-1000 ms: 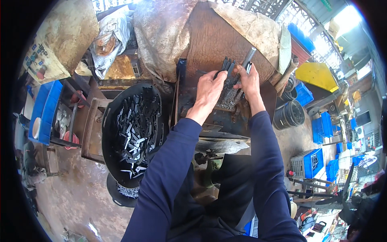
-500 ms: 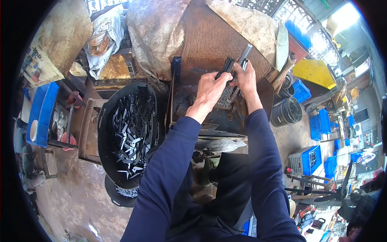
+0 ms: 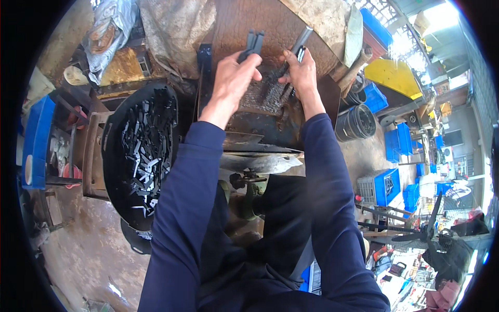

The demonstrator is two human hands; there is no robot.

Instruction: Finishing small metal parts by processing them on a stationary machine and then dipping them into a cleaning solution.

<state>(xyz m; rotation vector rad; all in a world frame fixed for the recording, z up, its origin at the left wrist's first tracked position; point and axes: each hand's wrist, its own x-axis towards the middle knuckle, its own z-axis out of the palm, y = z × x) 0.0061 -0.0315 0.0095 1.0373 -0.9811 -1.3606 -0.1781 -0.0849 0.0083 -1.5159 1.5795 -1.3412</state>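
My left hand (image 3: 233, 78) grips a bundle of dark flat metal strips (image 3: 253, 42), held upright above a rusty metal work surface (image 3: 270, 104). Close beside it my right hand (image 3: 300, 73) holds a second bundle of dark metal strips (image 3: 297, 46), angled up to the right. Both bundles stand on end over a pile of small dark metal pieces (image 3: 262, 93) on the surface. The two hands are close together but apart. Both forearms wear dark blue sleeves.
A round black tub (image 3: 120, 156) full of cut metal strips (image 3: 148, 145) stands at my left. Sacks (image 3: 171, 31) and a rusty plate lie behind the bench. Stacked black buckets (image 3: 357, 122), blue crates (image 3: 387, 184) and a yellow sheet (image 3: 395, 78) are at the right.
Both hands have risen toward the top of the view and the strip bundles now stand more upright. The view has shifted slightly; the tub sits as before.
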